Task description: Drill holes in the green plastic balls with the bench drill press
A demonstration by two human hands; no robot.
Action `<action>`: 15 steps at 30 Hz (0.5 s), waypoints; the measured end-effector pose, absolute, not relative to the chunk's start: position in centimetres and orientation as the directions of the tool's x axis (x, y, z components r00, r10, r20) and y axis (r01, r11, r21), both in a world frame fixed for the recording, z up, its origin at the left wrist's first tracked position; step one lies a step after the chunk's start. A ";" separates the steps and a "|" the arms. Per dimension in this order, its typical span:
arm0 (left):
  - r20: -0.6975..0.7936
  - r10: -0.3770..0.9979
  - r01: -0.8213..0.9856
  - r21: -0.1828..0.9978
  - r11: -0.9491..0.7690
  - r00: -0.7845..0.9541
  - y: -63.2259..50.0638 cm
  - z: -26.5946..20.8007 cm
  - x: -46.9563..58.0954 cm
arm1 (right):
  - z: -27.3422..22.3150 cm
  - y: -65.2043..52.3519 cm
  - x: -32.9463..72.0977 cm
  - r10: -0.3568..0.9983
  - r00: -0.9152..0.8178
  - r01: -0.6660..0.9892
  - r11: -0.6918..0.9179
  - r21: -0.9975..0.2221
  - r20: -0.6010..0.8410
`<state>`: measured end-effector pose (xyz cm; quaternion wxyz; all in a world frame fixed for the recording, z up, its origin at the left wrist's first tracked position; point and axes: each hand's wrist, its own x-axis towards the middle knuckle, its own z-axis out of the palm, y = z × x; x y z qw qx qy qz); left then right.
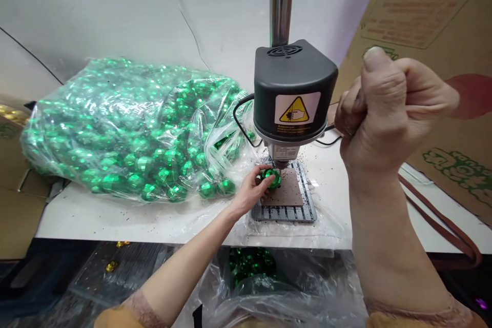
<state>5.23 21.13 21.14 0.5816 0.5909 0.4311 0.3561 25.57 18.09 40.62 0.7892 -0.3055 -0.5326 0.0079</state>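
Thumb and fingers of my left hand are closed round a shiny green faceted ball. The ball is right under the chuck of a small black-topped drill press, over a brown square pad on its slotted grey base. Whether the bit touches the ball I cannot tell. My right hand is raised at the right of the motor housing, its fingers curled into a fist. What it grips, if anything, is hidden behind the fingers.
A big clear bag of green faceted balls fills the table's left side. An open plastic bag with more green balls hangs below the front edge. A tall cardboard box stands right. Dark shavings dot the white tabletop. A brown strap lies right.
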 end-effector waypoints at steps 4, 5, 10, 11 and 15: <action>-0.024 0.922 0.168 0.985 -0.044 0.387 20.9 21.1 5.6 | 40.8 18.0 25.4 0.346 0.449 0.308 0.806 -0.506 0.824; -0.002 0.924 0.190 0.979 -0.076 0.382 20.7 21.0 5.7 | 40.8 18.0 25.4 0.346 0.447 0.307 0.807 -0.505 0.825; 0.043 0.955 0.288 0.949 -0.131 0.294 19.8 20.4 6.7 | 40.5 18.1 25.6 0.333 0.428 0.335 0.805 -0.490 0.840; 0.063 0.962 0.301 0.942 -0.146 0.267 19.6 20.2 7.0 | 40.5 18.1 25.6 0.334 0.430 0.335 0.804 -0.491 0.839; 0.220 0.947 0.340 0.894 -0.292 0.235 19.2 19.4 7.7 | 40.6 18.0 25.5 0.346 0.443 0.310 0.806 -0.504 0.827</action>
